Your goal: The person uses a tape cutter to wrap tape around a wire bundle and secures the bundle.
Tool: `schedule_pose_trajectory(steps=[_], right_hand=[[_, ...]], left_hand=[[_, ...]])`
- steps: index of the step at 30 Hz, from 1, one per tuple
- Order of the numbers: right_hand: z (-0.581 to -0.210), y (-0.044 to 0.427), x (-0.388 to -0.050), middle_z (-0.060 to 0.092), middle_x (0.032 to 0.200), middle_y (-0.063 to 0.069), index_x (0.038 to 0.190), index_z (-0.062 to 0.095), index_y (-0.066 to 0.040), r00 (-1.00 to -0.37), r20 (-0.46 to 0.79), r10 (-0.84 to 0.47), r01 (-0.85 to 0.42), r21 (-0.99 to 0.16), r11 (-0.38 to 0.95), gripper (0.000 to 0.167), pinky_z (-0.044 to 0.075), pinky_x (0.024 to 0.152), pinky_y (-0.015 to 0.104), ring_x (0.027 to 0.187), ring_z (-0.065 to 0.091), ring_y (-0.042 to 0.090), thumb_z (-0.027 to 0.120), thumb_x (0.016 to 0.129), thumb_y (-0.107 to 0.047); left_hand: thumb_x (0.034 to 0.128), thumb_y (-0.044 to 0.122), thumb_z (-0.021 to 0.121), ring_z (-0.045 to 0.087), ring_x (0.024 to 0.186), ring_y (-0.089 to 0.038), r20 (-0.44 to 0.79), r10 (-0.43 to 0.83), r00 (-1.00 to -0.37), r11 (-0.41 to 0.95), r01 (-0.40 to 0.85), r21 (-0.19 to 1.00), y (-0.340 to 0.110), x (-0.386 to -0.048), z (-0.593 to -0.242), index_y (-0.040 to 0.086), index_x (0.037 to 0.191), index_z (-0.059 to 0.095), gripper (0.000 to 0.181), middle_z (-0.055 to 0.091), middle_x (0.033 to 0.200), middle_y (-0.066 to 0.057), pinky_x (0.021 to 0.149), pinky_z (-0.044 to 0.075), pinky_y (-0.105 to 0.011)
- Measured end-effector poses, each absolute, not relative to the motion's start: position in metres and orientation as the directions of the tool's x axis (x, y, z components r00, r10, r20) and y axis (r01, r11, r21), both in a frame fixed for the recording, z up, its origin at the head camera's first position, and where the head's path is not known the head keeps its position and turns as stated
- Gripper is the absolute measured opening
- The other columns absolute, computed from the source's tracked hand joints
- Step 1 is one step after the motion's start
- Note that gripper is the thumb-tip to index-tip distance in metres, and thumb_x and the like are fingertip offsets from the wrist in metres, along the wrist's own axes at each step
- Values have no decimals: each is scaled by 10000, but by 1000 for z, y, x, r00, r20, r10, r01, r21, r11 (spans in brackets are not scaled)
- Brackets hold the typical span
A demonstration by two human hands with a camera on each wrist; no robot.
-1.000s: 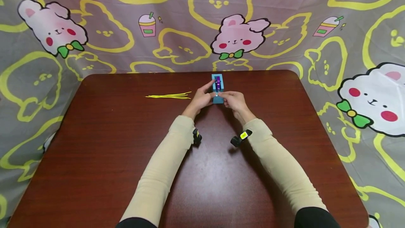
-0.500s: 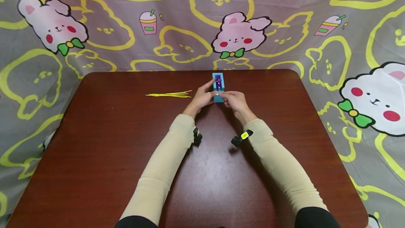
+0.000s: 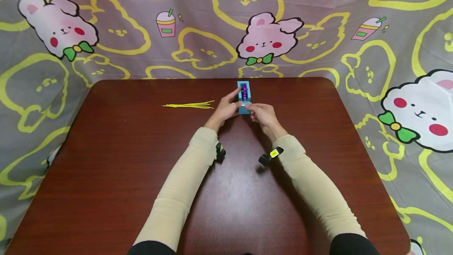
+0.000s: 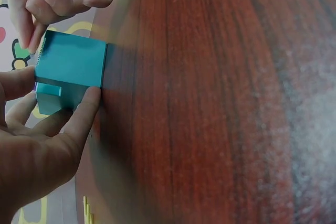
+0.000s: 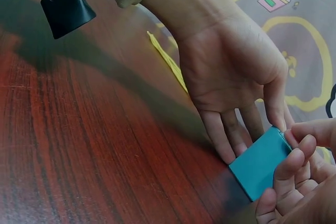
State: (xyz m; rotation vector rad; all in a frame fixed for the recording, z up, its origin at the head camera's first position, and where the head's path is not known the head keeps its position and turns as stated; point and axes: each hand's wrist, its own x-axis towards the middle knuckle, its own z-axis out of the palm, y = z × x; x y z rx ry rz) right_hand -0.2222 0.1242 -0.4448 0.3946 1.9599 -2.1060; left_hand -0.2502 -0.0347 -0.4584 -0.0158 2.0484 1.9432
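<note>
Hands close in on a blue tape dispenser (image 4: 73,61)

It stands on the tabletop (image 3: 116,168), just short of the far edge, a purple roll (image 3: 244,92) in its top. The left hand (image 3: 225,108) grips it from its left side, thumb near its toothed edge (image 4: 41,52). At that edge, the right hand (image 3: 263,114) has thumb and index fingertip together; whether they clamp anything I cannot tell. Yellow strips (image 3: 189,106) lie left of the dispenser, just beyond the left hand. A patterned cloth (image 3: 198,7) rises close behind it. Wood stretches widely to its left, right and near side, the forearms crossing the near stretch.
</note>
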Motion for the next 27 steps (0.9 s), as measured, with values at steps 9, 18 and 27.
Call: schedule_pose_trajectory(steps=[9,18,27], right_hand=[[-448,125,-219,534,615,-34,854,697,-51,-936,-352,4,350,-932,-93,92,446,514,198,515,501,67,739,915,-106],[-451,126,-216,540,611,-32,843,710,-68,-934,-358,3,356,-928,-108,85,442,515,202,512,498,67,748,909,-107],[-453,126,-209,545,608,-42,815,719,-88,-932,-362,-8,359,-923,-142,96,435,525,203,519,492,66,742,908,-93]], left_hand=[[1024,109,553,487,1309,-217,-228,207,-951,89,-214,973,-35,-250,-458,362,1537,416,589,255,1642,-46,948,519,-405],[1023,110,555,508,1286,-208,-230,205,-951,81,-218,973,-34,-249,-456,365,1535,418,588,259,1640,-27,950,518,-400],[1029,105,547,507,1282,-206,-243,192,-951,92,-229,969,-34,-250,-457,374,1534,416,587,270,1636,-37,949,519,-396]])
